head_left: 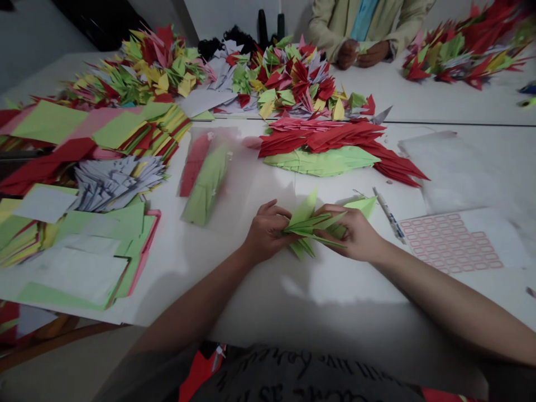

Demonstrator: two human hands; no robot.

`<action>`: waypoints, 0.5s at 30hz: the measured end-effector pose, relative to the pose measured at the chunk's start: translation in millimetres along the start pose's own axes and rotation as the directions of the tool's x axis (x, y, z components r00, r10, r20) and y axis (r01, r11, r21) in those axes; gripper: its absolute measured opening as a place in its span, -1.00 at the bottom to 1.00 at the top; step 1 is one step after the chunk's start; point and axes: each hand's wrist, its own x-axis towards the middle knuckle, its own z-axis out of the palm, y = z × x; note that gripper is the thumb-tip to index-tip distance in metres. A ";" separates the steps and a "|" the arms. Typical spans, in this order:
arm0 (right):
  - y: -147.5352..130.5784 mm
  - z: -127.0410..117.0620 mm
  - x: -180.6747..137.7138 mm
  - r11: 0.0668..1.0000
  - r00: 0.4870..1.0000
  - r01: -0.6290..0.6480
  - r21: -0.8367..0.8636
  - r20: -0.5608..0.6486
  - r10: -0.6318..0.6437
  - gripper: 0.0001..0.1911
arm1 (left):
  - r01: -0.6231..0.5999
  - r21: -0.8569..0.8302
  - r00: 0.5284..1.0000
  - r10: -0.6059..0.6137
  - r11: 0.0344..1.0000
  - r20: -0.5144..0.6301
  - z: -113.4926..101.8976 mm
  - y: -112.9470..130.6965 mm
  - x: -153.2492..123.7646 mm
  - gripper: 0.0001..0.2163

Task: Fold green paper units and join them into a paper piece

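Note:
My left hand [266, 231] and my right hand [349, 234] both grip a green folded paper piece [312, 226] with long pointed flaps, just above the white table [259, 296]. Its points spread between my hands, and my fingers hide part of it. A pen [389, 216] lies just beyond my right hand. Farther right sits a sheet of pink-outlined labels [450, 243]. Straight ahead of my hands lie a flat layer of green folded pieces [320, 162] and a heap of red ones [322, 137].
Clear plastic sleeves [205, 173] holding red and green folds lie left of centre. Stacks of coloured paper [79, 240] fill the left side. Several heaps of folded paper [288, 78] cover the far table. A co-worker's hands [360, 53] hold a green paper at the far edge.

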 end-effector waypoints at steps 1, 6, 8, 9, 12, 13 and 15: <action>0.6 -0.8 0.2 1.000 1.000 0.008 -0.008 0.022 -0.008 -0.88 | -0.002 0.014 1.000 0.002 1.000 -0.003 -0.1 -1.0 -0.1 -0.71; 4.2 3.3 0.0 1.000 1.000 0.022 0.007 0.019 -0.022 -0.84 | -0.039 0.057 0.999 0.040 0.998 -0.014 0.9 -3.4 -0.7 -0.77; 6.2 8.2 -0.6 1.000 0.999 0.022 0.018 -0.030 -0.022 -0.88 | -0.068 0.076 0.997 0.069 0.995 -0.014 2.0 -3.2 -1.1 -0.81; 7.2 10.7 -1.0 1.000 0.998 0.020 0.021 -0.052 -0.019 -0.90 | -0.088 0.087 0.996 0.090 0.992 -0.014 2.7 -2.9 -1.2 -0.82; 8.7 16.4 -1.9 1.000 0.995 0.015 0.012 -0.100 -0.014 -0.92 | -0.155 0.116 0.987 0.159 0.981 -0.025 4.9 -1.7 -1.2 -0.82; 8.6 17.7 -2.0 1.000 0.993 0.024 0.011 -0.114 -0.022 -0.92 | -0.173 0.122 0.984 0.177 0.977 -0.025 5.6 -1.1 -1.2 -0.81; 7.5 19.7 -1.7 0.999 0.990 0.045 0.025 -0.133 -0.042 -0.92 | -0.196 0.135 0.979 0.201 0.971 -0.022 6.9 0.2 -1.0 -0.79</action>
